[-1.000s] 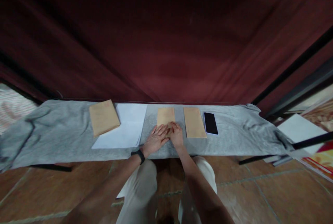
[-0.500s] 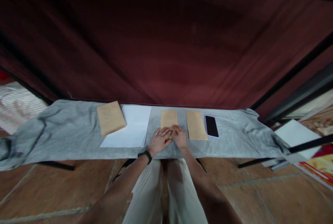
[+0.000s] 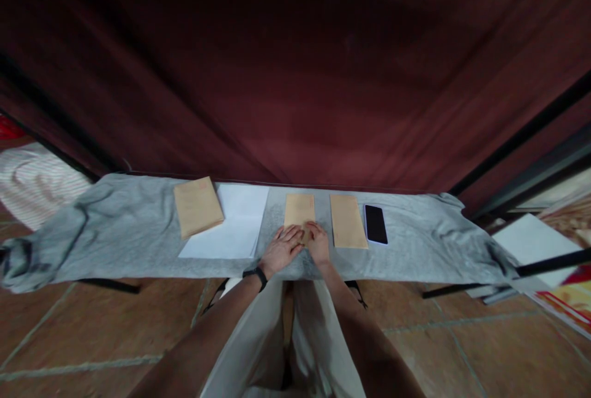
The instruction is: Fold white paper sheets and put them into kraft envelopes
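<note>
the near end of the middle brown envelope point(image 3: 299, 212) on the grey cloth point(image 3: 115, 231) is pressed flat under the left hand point(image 3: 281, 249) and right hand point(image 3: 318, 243), fingers spread and grasping nothing, so firm, even pressure seems called for next.

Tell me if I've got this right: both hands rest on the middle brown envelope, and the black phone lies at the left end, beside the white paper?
Not quite. In the head view the black phone lies right of the hands, beside the right brown envelope, not by the white paper. The rest holds: left hand and right hand rest on the middle brown envelope.
</note>
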A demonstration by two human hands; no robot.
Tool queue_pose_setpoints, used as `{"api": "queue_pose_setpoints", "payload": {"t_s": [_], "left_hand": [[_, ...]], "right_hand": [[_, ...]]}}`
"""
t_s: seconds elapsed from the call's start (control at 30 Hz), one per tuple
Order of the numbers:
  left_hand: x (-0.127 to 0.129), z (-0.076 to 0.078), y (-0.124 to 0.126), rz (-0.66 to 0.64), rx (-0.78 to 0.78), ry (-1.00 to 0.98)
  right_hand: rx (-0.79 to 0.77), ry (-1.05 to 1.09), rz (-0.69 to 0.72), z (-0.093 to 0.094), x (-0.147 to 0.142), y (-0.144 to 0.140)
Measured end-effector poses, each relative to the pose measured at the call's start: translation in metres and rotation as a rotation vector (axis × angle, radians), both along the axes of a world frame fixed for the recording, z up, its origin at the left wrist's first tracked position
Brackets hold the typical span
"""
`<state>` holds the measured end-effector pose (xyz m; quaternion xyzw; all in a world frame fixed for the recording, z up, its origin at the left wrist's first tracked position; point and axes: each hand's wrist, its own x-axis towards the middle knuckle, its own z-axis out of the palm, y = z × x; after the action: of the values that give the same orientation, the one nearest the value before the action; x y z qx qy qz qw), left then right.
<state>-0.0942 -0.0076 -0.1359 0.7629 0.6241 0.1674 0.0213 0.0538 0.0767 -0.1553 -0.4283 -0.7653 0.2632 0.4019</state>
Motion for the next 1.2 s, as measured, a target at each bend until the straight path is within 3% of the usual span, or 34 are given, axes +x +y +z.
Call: {"api": "queue_pose_setpoints", "payload": {"t_s": [0.13,0.33,0.57,0.7,0.9,1.03,1.2], "left_hand": [[0.004,-0.003,-0.008,0.019,0.018,0.010],[0.008,-0.016,-0.041,-0.033,0.068,0.029],[0.006,-0.019,-0.050,-0.016,0.095,0.045],[0.005,-0.017,-0.054,-0.013,0.071,0.029],[0.008,-0.008,-0.069,0.068,0.038,-0.025],[0.016,0.005,-0.062,0.126,0.013,-0.003],[0.029,0.015,-0.031,0.126,-0.107,0.115]], "right_hand": [[0.008,-0.042,-0.009,0.003,0.000,-0.002],[0.021,-0.131,-0.004,0.007,0.001,-0.006],[0.238,-0.536,0.223,0.002,0.016,-0.044],[0.235,-0.534,0.179,-0.002,0.044,-0.066],[0.166,-0.413,0.197,0.000,0.076,-0.074],[0.125,-0.345,0.172,0.003,0.080,-0.078],[0.078,-0.333,0.117,0.007,0.077,-0.079]]}}
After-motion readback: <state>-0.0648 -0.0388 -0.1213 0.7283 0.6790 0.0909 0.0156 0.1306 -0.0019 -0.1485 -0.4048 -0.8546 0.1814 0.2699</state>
